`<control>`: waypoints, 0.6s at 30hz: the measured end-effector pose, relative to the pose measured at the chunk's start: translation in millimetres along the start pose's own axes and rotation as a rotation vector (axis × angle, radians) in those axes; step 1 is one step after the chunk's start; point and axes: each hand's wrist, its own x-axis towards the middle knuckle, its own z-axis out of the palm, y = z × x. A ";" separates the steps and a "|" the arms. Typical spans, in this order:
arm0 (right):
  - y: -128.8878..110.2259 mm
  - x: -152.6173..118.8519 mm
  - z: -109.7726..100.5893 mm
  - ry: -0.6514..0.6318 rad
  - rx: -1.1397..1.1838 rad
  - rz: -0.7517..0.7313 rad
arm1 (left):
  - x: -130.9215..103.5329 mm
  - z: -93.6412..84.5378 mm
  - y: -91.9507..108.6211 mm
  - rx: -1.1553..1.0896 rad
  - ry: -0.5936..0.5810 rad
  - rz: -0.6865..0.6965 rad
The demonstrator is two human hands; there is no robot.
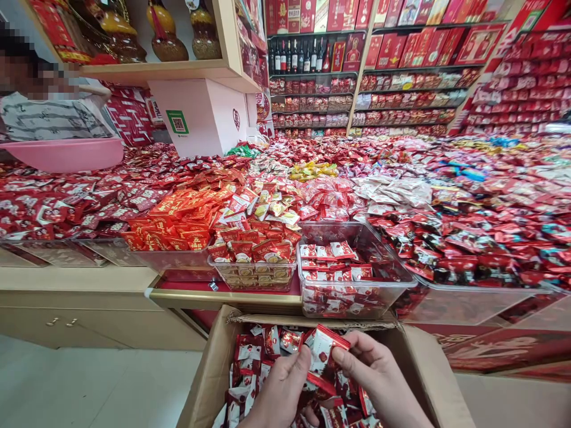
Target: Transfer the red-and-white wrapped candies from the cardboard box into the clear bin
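Both grips, left hand and right hand, pinch a red-and-white candy packet by its crimped edges above the cardboard box below the counter; it looks light, crinkly, slippery and easily crushed.

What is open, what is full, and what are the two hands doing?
Cardboard box: open, flaps up, holding many red candy packets.
Clear plastic bin: open on top, partly filled with red and white packets.
Left hand: gripping packets inside the box.
Right hand: pinching a red candy packet over the box.
Pink basin: upright; its contents are hidden.
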 end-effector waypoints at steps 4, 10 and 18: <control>-59.5 17.7 -12.4 0.087 -0.241 -0.283 | -3.3 -4.0 -2.3 -0.117 0.047 -0.056; -124.5 106.9 -4.0 0.096 -0.576 -0.272 | 2.4 -13.8 -19.8 -0.039 0.086 -0.062; -85.8 159.3 19.1 -0.127 -0.708 0.201 | -4.7 -24.7 -37.5 0.066 0.200 -0.134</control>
